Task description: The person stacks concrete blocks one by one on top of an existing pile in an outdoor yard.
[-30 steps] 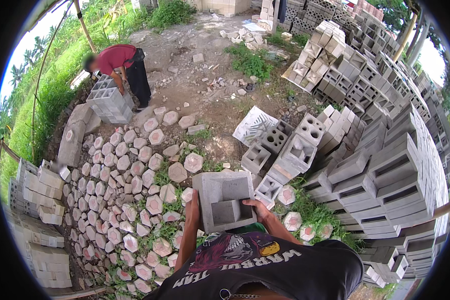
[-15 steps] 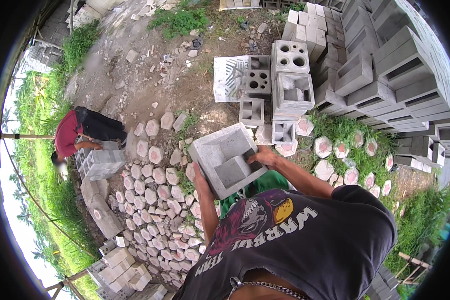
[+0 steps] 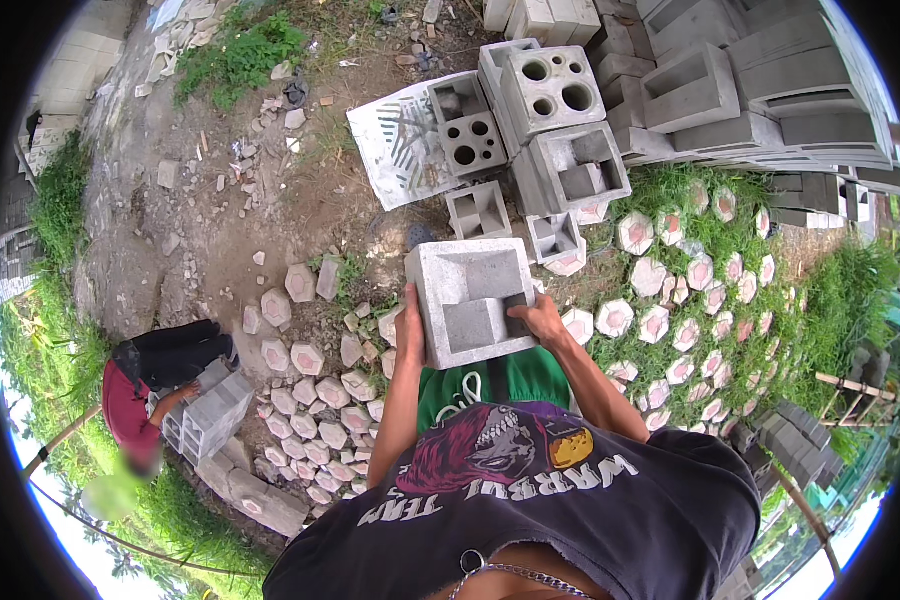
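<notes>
In front of my waist I carry a square grey concrete ventilation block [image 3: 488, 272] with a raised rim and stepped recesses. My left hand [image 3: 411, 328] presses along its left side, fingers mostly hidden by the block. On the right side my right hand [image 3: 540, 318] grips the rim, its thumb reaching over into the recess. Just beyond the block stand smaller recessed blocks [image 3: 552, 238] and a stack topped by a large recessed block [image 3: 575, 150]. Behind that sits a block with round holes [image 3: 560, 75].
Hexagonal pavers [image 3: 315, 425] cover the ground on both sides. Tall rows of grey blocks [image 3: 705, 85] rise at the far right. A white patterned sheet [image 3: 395, 150] lies beside the sample blocks. Left, a bending person in a red shirt [image 3: 125, 405] handles hollow blocks [image 3: 210, 415].
My view has turned, shifting the surroundings. The held block has gone from tilted to nearly square in front of me. Both hands keep their hold on its sides.
</notes>
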Motion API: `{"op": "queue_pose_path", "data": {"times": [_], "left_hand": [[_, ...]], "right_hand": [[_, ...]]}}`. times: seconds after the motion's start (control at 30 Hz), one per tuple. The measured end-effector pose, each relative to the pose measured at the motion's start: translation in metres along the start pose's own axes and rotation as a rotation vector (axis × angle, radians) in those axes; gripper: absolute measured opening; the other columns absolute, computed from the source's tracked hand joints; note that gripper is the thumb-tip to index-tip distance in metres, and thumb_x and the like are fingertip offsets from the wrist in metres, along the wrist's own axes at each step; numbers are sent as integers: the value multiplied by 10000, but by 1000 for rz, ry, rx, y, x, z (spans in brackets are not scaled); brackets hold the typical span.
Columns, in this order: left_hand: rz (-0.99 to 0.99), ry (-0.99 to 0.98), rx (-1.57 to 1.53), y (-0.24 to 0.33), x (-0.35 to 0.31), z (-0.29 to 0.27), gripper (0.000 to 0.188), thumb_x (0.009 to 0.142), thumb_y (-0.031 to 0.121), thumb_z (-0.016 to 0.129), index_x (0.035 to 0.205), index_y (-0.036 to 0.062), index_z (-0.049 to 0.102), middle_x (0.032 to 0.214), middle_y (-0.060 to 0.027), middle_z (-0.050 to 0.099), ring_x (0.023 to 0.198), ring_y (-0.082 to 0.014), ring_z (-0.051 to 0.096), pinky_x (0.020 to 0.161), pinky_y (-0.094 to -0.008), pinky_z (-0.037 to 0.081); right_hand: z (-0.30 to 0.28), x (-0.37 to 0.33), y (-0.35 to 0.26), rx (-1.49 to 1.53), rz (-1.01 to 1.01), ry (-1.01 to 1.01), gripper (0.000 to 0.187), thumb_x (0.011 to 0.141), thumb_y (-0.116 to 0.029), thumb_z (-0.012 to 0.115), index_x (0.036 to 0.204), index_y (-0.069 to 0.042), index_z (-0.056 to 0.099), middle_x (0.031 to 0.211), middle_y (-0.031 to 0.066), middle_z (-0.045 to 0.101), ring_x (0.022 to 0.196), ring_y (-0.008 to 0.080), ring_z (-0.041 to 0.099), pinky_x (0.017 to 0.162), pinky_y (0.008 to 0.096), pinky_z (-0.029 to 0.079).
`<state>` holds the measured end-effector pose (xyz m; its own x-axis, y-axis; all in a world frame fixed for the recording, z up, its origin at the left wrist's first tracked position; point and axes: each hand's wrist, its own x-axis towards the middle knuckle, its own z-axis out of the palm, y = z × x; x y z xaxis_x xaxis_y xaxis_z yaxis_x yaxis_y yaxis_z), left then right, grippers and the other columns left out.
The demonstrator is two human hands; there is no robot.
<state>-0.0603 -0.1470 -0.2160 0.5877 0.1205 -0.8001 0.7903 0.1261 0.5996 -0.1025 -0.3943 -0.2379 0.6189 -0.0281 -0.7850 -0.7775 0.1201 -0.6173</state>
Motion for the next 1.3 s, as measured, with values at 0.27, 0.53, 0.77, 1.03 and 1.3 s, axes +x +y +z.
{"op": "queue_pose_path", "data": {"times": [0.27, 0.53, 0.77, 1.03, 1.3], "left_hand": [[-213, -194, -164, -43, 201, -23, 744, 922, 622, 411, 1212, -40, 587, 1135, -146, 632, 968, -203, 615, 841, -326, 486], [-373, -343, -317, -136, 392, 23, 671, 925, 590, 364, 1343, 73, 461, 1304, -117, 537, 1165, -250, 531, 1003, -412, 418], [-445, -346, -426, -189, 475, 60, 709, 922, 628, 319, 1357, 85, 455, 1314, -121, 537, 1166, -245, 540, 987, -413, 428], [-243, -308, -328, -198, 495, 88, 742, 903, 667, 317, 1353, 92, 450, 1311, -112, 519, 1191, -237, 503, 1000, -402, 406], [-237, -346, -312, -190, 498, 94, 749, 897, 683, 295, 1366, 115, 432, 1332, -97, 507, 1210, -250, 489, 1011, -395, 397]], "right_hand": [[45, 121, 18, -259, 94, 276, 503, 713, -170, 683, 1164, 34, 593, 1007, 193, 682, 926, 283, 653, 864, 354, 486], [24, 311, 96, -327, 46, 360, 742, 697, -177, 671, 1387, -35, 437, 1141, 198, 648, 1066, 265, 623, 935, 325, 453], [-9, 412, 144, -181, -45, 349, 684, 675, -180, 684, 1312, 8, 519, 1081, 162, 666, 1001, 226, 609, 925, 313, 443], [-35, 458, 171, -169, -180, 325, 577, 683, -149, 671, 1231, 9, 582, 1101, 141, 662, 1031, 207, 598, 926, 301, 436], [-43, 482, 158, -555, -144, 317, 766, 749, -335, 641, 1425, -118, 354, 1232, 248, 570, 1169, 397, 528, 991, 421, 423]]}}
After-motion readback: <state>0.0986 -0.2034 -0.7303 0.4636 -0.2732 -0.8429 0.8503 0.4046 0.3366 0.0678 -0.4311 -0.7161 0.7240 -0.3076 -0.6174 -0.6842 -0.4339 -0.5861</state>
